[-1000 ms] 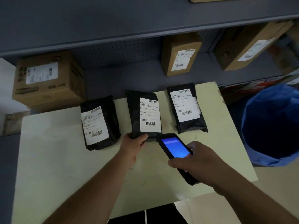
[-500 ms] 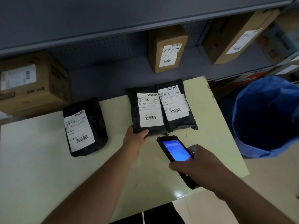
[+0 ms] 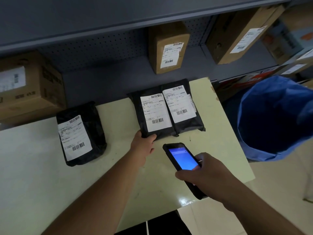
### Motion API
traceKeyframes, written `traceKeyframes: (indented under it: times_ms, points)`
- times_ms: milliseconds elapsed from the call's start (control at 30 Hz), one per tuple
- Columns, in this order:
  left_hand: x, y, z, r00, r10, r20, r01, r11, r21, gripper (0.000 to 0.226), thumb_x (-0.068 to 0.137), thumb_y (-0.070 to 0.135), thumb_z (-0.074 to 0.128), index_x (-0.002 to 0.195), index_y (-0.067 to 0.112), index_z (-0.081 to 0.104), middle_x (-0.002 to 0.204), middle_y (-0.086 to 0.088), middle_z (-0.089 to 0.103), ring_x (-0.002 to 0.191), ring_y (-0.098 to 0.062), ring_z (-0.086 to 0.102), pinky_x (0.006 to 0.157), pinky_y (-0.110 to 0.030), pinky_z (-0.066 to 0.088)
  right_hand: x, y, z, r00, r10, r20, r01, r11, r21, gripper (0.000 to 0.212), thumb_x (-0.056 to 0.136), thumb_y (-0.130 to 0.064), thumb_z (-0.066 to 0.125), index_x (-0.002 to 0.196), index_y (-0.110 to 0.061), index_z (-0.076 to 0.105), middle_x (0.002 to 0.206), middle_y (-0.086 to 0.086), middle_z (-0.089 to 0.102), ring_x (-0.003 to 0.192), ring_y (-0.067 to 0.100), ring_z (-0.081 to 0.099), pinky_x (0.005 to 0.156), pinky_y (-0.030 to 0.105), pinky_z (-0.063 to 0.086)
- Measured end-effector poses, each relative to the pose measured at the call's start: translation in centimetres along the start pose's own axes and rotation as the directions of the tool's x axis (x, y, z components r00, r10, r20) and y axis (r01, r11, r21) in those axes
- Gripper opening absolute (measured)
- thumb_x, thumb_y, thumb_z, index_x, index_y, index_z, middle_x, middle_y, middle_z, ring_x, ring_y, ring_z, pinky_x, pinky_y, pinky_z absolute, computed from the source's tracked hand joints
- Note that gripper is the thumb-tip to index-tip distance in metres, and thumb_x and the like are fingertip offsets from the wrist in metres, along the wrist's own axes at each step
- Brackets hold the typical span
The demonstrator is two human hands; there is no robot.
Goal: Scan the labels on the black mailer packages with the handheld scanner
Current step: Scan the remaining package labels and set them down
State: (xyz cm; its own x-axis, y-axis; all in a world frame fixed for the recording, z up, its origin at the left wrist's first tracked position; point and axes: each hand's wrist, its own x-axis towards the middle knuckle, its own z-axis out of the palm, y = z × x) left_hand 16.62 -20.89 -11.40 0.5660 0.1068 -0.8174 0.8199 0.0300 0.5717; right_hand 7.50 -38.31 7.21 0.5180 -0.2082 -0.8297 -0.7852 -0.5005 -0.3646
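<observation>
Three black mailer packages with white barcode labels lie on the pale table (image 3: 42, 184). The left mailer (image 3: 81, 133) lies apart. The middle mailer (image 3: 152, 114) touches the right mailer (image 3: 184, 107) side by side at the table's far edge. My left hand (image 3: 143, 146) grips the middle mailer's near left corner. My right hand (image 3: 203, 177) holds the black handheld scanner (image 3: 182, 158), its blue screen lit, top end pointing at the two mailers from just in front of them.
A grey shelf unit (image 3: 118, 77) stands behind the table with cardboard boxes: one at left (image 3: 30, 85), one upright in the middle (image 3: 169, 46), one leaning at right (image 3: 237, 34). A blue bag-lined bin (image 3: 274, 119) stands right of the table.
My left hand has slid the middle mailer to the right until it touches the right mailer. The scanner has drawn back a little toward me.
</observation>
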Motion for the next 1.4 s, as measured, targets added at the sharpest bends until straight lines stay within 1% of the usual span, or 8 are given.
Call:
traceKeyframes:
  times_ms: [300,367,467,600,800,1133,1300,1400]
  points:
    - [-1.0,0.3,-3.5,0.999,0.024,-0.032,-0.019,0.99,0.142,0.073,0.085,0.028,0.08,0.148,0.023,0.045,0.118,-0.002,0.065,0.107,-0.024,0.068,0.077,-0.034,0.06,-0.8,-1.5,1.7,1.0,-0.016,0.011,0.016,0.999,-0.034,0.051,0.07,-0.046,0.085,0.103,-0.019,0.059,0.089,0.002,0.067,0.067,0.016,0.06,0.061,0.029,0.049]
    - [-1.2,0.4,-4.7,0.999,0.014,-0.036,-0.009,0.992,0.127,0.071,0.087,0.026,0.079,0.148,0.022,0.045,0.11,0.001,0.064,0.108,-0.024,0.067,0.08,-0.035,0.06,-1.0,-2.3,2.4,1.0,-0.028,0.015,0.029,0.998,-0.052,0.052,0.07,-0.046,0.086,0.105,-0.02,0.059,0.091,0.003,0.069,0.069,0.016,0.062,0.063,0.029,0.05]
    - [-1.5,0.6,-6.2,0.998,0.023,-0.06,-0.017,0.994,0.105,0.071,0.087,0.027,0.08,0.149,0.024,0.046,0.13,-0.005,0.062,0.109,-0.021,0.067,0.084,-0.036,0.062,-1.4,-3.5,3.5,0.998,-0.045,0.031,0.047,0.997,-0.057,0.049,0.071,-0.043,0.086,0.104,-0.017,0.06,0.085,0.001,0.067,0.064,0.015,0.058,0.059,0.028,0.048]
    - [-2.1,1.0,-7.9,0.994,0.085,-0.07,-0.077,0.99,0.122,0.065,0.088,0.03,0.077,0.146,0.025,0.049,0.13,0.0,0.06,0.088,-0.008,0.062,0.098,-0.042,0.06,-2.0,-5.0,5.2,0.997,-0.061,0.047,0.064,0.996,-0.067,0.048,0.07,-0.041,0.087,0.104,-0.016,0.062,0.08,0.0,0.067,0.059,0.015,0.057,0.054,0.025,0.047]
    - [-3.2,1.4,-11.6,0.985,0.142,-0.096,-0.127,0.982,0.141,0.061,0.086,0.034,0.077,0.142,0.024,0.054,0.131,0.0,0.064,0.103,-0.017,0.067,0.1,-0.044,0.059,-2.8,-6.9,8.2,0.994,-0.074,0.081,0.083,0.991,-0.106,0.05,0.068,-0.043,0.087,0.104,-0.019,0.062,0.094,0.009,0.076,0.063,0.016,0.062,0.058,0.029,0.049]
    - [-4.7,1.2,-19.5,0.889,0.309,-0.338,-0.244,0.944,0.222,0.038,0.094,0.022,0.068,0.131,0.02,0.059,0.119,0.005,0.062,0.083,-0.007,0.057,0.064,-0.021,0.044,-4.0,-9.8,12.9,0.988,-0.105,0.116,0.125,0.976,-0.177,0.05,0.071,-0.043,0.088,0.106,-0.021,0.06,0.099,0.009,0.073,0.067,0.017,0.064,0.059,0.029,0.049]
    - [-4.4,0.5,-23.1,0.831,0.296,-0.472,-0.212,0.951,0.224,0.038,0.092,0.023,0.069,0.128,0.018,0.059,0.124,0.001,0.063,0.097,-0.018,0.062,0.072,-0.023,0.046,-4.3,-10.9,14.8,0.985,-0.111,0.133,0.136,0.971,-0.196,0.048,0.072,-0.042,0.088,0.106,-0.022,0.06,0.095,0.007,0.073,0.065,0.016,0.064,0.054,0.026,0.05]
    - [-3.8,-0.1,-24.4,0.801,0.287,-0.526,-0.161,0.949,0.272,0.044,0.088,0.027,0.072,0.129,0.018,0.058,0.125,-0.002,0.058,0.114,-0.027,0.062,0.094,-0.042,0.054,-4.3,-11.2,15.7,0.985,-0.108,0.136,0.135,0.969,-0.208,0.049,0.071,-0.043,0.088,0.105,-0.021,0.06,0.097,0.009,0.075,0.065,0.016,0.065,0.056,0.028,0.05]
